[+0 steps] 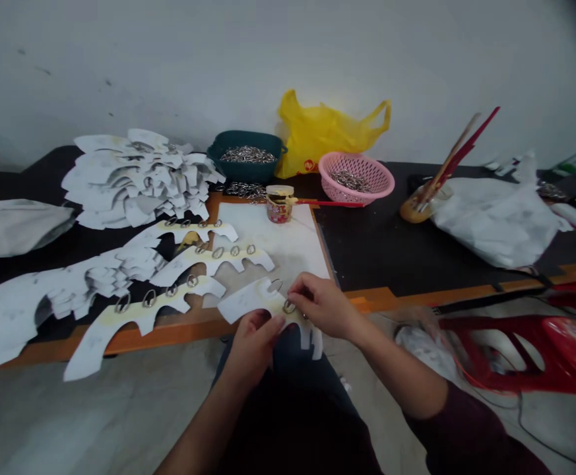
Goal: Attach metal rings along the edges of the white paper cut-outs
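Note:
My left hand [254,344] grips a curved white cut-out piece [242,302] with notches along one edge, held at the table's front edge above my lap. The fingers of my right hand [323,305] are pinched at a metal ring [288,307] on that piece. Another metal ring [276,285] stands out from its upper edge. To the left lie similar white pieces fitted with rings, a near one [100,328], a middle one [221,262] and a far one [154,232]. My fingers partly hide the held piece's right end.
Behind are a glue-smeared jar [278,210] with a red-handled brush [330,203], a green basket [218,158] and pink basket [384,188] of rings, and a yellow bag [327,132]. Stacked white pieces [114,191] fill the left. A white bag [500,221] and red stool [490,330] are right.

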`<state>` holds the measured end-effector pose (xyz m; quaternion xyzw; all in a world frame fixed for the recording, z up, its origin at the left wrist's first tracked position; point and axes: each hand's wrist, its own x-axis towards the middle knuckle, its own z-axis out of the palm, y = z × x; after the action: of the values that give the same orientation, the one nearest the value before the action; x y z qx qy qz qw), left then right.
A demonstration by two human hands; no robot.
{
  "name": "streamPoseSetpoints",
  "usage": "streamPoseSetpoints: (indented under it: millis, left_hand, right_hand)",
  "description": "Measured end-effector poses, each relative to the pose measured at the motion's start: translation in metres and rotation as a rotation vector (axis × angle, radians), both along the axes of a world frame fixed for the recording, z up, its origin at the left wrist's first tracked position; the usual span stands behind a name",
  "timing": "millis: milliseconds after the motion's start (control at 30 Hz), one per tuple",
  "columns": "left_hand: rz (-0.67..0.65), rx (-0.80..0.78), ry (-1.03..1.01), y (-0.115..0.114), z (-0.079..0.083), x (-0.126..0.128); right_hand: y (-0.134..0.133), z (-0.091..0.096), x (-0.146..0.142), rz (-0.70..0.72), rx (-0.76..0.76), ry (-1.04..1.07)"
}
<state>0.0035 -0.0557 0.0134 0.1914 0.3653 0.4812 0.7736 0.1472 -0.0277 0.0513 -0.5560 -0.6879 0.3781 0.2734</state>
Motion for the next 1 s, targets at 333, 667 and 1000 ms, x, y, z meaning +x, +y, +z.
streamPoseSetpoints:
  millis: [333, 667, 1000]
  left_hand:
    - [0.077, -0.024, 0.151, 0.003, 0.004, 0.007]
    - [0.114, -0.010, 0.244, 0.000, 0.005, 0.012]
    - [0.238, -0.016, 0.016, 0.003, 0.009, 0.016]
  right_hand:
    - [-0.010, 0.005, -0.008, 0.020, 0.216, -0.014]
    - [-0.012, 0.005, -0.008, 0.039, 0.303, -0.021]
    - [-0.010, -0.007, -0.006, -0.016, 0.351, 0.069]
